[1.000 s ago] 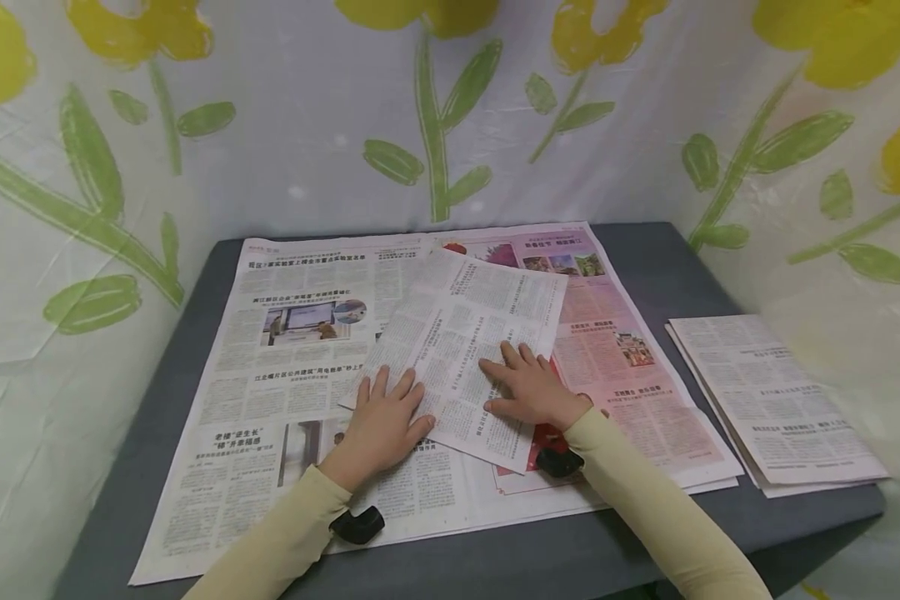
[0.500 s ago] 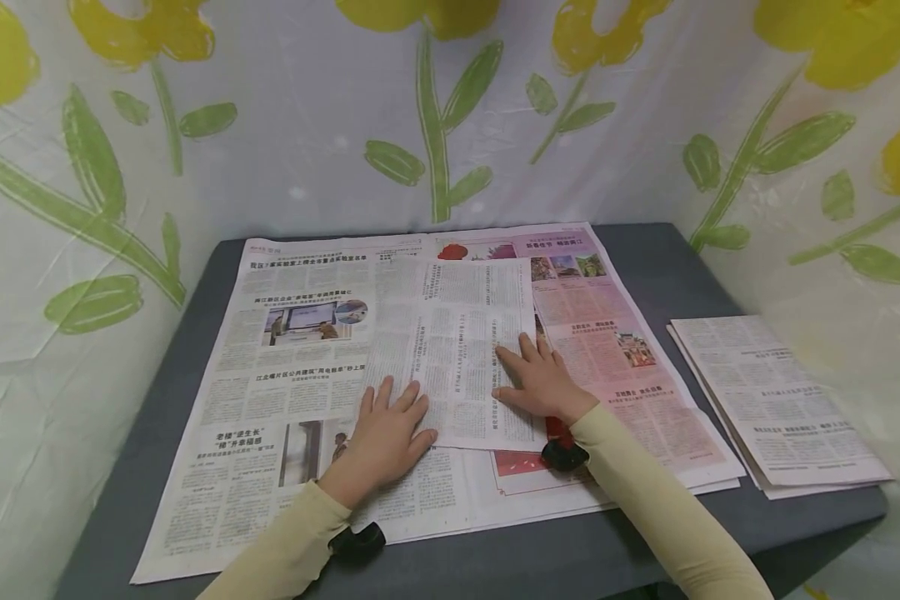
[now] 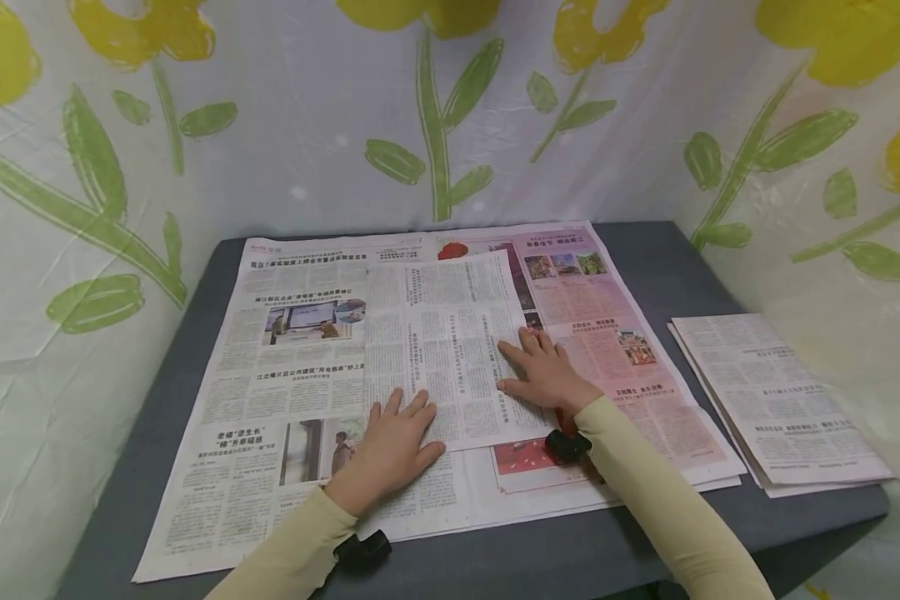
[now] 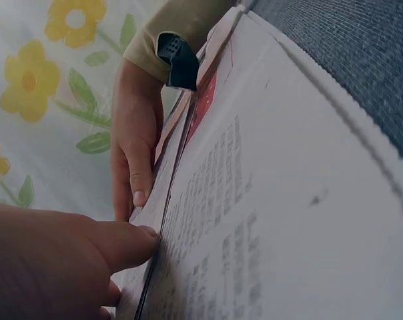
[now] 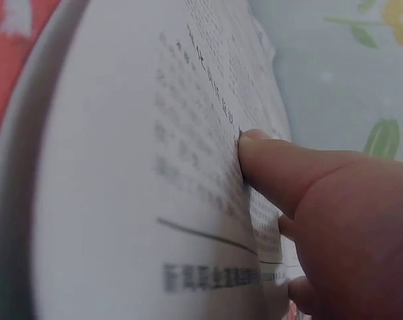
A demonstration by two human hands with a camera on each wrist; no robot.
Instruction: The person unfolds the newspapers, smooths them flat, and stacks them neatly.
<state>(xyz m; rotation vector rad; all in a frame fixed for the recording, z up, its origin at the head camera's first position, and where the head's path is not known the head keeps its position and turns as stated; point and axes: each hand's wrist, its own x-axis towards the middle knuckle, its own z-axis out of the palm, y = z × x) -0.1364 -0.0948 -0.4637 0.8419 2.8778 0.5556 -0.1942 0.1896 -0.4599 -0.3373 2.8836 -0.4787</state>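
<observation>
A smaller folded newspaper [image 3: 450, 333] lies flat, slightly turned, on top of a large spread newspaper [image 3: 225, 467]. My left hand [image 3: 390, 446] rests with spread fingers across its lower left edge; in the left wrist view the left thumb [image 4: 131, 241] touches the paper near that edge. My right hand [image 3: 543, 375] lies with spread fingers on its right side. The right thumb [image 5: 268, 157] presses on the printed sheet in the right wrist view. Neither hand grips anything; the undersides of both palms are hidden.
A stack of folded newspapers [image 3: 776, 400] sits at the right of the dark grey table [image 3: 172, 342]. Behind and beside the table hangs a white curtain [image 3: 292, 125] with yellow flowers. Each wrist carries a black strap-on device.
The smaller newspaper has turned counterclockwise from a strong slant to nearly straight, and its top has swung left. Both hands have shifted slightly right, still lying on it.
</observation>
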